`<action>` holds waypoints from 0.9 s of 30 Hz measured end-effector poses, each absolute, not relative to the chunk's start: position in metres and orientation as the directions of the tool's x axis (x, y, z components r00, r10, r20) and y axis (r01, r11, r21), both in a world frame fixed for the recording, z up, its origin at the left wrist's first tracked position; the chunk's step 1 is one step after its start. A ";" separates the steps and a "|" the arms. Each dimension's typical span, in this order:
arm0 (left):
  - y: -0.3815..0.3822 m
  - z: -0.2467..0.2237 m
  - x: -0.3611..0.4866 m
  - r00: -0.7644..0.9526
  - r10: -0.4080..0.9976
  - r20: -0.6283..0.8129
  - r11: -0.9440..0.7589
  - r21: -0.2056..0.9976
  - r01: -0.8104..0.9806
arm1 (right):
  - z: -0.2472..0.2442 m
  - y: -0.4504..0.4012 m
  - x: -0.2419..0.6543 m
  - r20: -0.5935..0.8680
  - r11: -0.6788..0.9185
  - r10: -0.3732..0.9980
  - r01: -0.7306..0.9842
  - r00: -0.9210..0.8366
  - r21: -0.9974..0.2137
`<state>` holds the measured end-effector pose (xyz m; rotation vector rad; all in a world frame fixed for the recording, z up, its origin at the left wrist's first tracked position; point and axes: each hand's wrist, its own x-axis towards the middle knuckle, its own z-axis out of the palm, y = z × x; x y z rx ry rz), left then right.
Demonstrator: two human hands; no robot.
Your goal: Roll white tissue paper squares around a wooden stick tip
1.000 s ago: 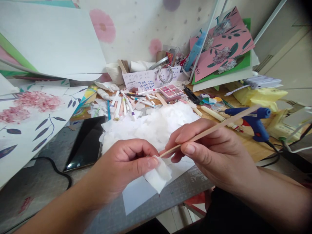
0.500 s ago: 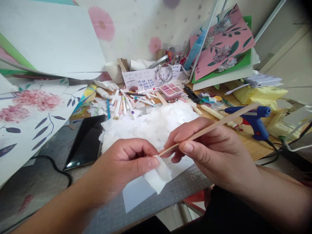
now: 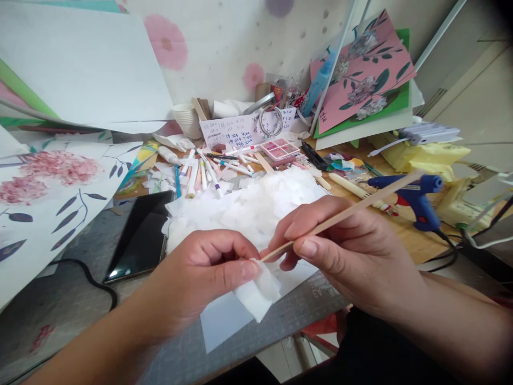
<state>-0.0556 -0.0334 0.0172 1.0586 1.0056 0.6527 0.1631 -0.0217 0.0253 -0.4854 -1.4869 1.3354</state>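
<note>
Between its thumb and fingers, my left hand [image 3: 218, 267] pinches a small piece of white tissue paper [image 3: 258, 294], which hangs down below the thumb. My right hand [image 3: 344, 246] grips a thin wooden stick [image 3: 352, 208] much like a pen, slanting up to the right. The stick's lower tip meets the tissue at my left thumb and forefinger; exactly how it touches is hidden by the fingers. Behind both hands lies a heap of white tissue pieces [image 3: 256, 206] on white paper.
A dark phone or tablet [image 3: 140, 232] lies left of the heap. Markers [image 3: 204, 174] and a pink palette [image 3: 280, 149] sit behind it. On the right is a blue glue gun [image 3: 420, 198] with its cord. Flower pictures stand left and at the back right [image 3: 360, 80].
Both hands keep nearly the same pose, the stick still against the tissue. The whole view has shifted very slightly.
</note>
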 end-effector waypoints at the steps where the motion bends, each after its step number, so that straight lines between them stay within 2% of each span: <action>1: -0.033 0.017 -0.056 0.420 0.837 -0.351 0.378 0.926 0.020 | 0.026 -0.022 0.163 0.414 0.301 0.825 -0.322 -0.384 -0.898; 13: -0.034 0.018 -0.055 0.427 0.835 -0.347 0.380 0.925 0.009 | 0.027 -0.021 0.163 0.407 0.315 0.827 -0.281 -0.388 -0.907; 20: -0.034 0.017 -0.056 0.422 0.835 -0.352 0.383 0.924 0.013 | 0.033 -0.023 0.166 0.465 0.450 0.784 -0.139 -0.411 -0.882; 27: -0.032 0.017 -0.056 0.424 0.838 -0.344 0.349 0.935 0.067 | 0.034 -0.025 0.167 0.544 0.577 0.716 -0.069 -0.437 -0.814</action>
